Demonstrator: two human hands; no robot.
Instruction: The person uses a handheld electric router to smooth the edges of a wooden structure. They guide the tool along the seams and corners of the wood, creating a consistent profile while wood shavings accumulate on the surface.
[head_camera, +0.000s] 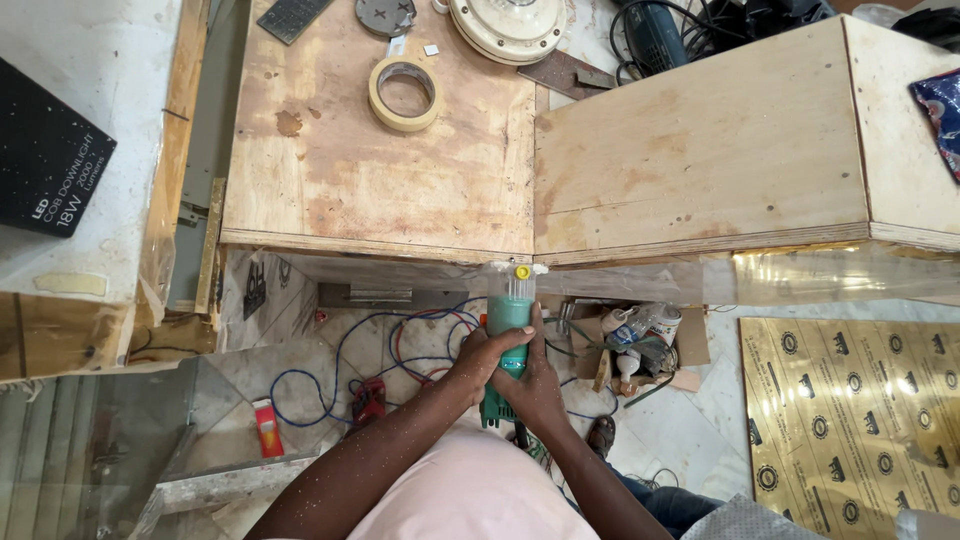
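Both hands grip a green power tool (510, 345) held out in front of the person's body, its clear nose with a yellow tip pressed against the front edge of the plywood table (400, 180), right where two boards meet. The left hand (482, 358) wraps the tool's body from the left, fingers (505, 348) curled tight around the green casing. The right hand (540, 385) clamps it from the right and slightly lower, fingers closed on the same casing, so the two hands touch each other around the tool.

Beyond the fingers, on the table top, lies a roll of masking tape (404, 93), well apart from the tool. Farther still sits a round cream-coloured fitting (508, 25) at the table's far edge. To the right of the fingers a second plywood panel (700, 150) butts against the first. Below the fingers, on the tiled floor, blue and red cables (400, 345) loop about, with a small red object (267, 425) to the left and a gold patterned sheet (850, 420) far right.
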